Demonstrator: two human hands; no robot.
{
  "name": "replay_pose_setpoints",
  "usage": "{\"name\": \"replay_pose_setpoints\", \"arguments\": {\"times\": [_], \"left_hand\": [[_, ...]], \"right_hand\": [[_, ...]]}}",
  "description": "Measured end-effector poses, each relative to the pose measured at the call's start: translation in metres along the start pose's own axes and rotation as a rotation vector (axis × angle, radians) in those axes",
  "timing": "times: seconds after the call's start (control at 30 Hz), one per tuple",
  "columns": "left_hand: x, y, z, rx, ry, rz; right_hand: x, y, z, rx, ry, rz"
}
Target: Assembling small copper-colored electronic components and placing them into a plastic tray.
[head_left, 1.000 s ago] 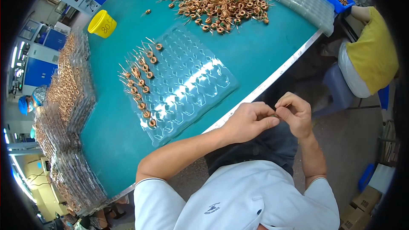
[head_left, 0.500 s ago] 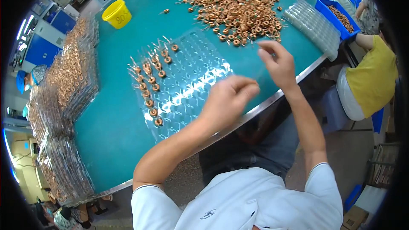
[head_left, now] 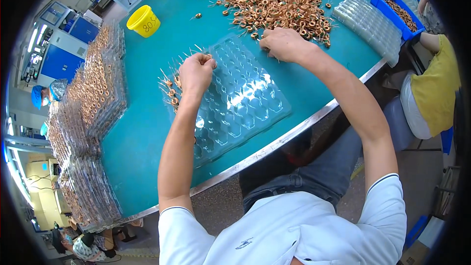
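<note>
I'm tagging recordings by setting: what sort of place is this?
Likely a factory workshop for small parts: a heap of copper-coloured rings lies on a green worktable, tall stacks of filled clear trays stand along its left side, and a co-worker in yellow sits nearby.

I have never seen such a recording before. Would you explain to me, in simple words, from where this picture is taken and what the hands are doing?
There is no machine here: these are a person's bare hands, seen from a wide fisheye camera on the head, looking down. That lens bends the edges.

On the green table lies a clear tray with hollows, some filled with copper-coloured rings. Beyond it is a loose pile of rings; a yellow bucket stands to the left.

The left hand is over the tray, fingertips together; the right hand is at the pile's near edge. Whether either holds a ring is hard to tell.
</note>
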State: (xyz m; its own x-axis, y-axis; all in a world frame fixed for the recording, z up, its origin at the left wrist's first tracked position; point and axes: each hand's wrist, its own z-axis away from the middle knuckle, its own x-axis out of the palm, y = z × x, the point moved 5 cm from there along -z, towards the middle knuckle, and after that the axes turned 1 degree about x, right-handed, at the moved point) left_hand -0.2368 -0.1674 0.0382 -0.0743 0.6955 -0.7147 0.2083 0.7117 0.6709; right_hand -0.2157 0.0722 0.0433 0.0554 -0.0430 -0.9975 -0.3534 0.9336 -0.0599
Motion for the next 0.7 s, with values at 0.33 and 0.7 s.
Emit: {"name": "replay_pose_setpoints", "arguments": {"times": [0.33,0.7], "left_hand": [[0.009,-0.008,-0.008,0.023,-0.008,-0.292],[0.061,0.119,0.172,0.718,-0.307,-0.165]], "right_hand": [[0.014,0.029,0.064,-0.234,0.668,-0.031],[0.019,0.082,0.136,0.232,0.534,-1.329]]}}
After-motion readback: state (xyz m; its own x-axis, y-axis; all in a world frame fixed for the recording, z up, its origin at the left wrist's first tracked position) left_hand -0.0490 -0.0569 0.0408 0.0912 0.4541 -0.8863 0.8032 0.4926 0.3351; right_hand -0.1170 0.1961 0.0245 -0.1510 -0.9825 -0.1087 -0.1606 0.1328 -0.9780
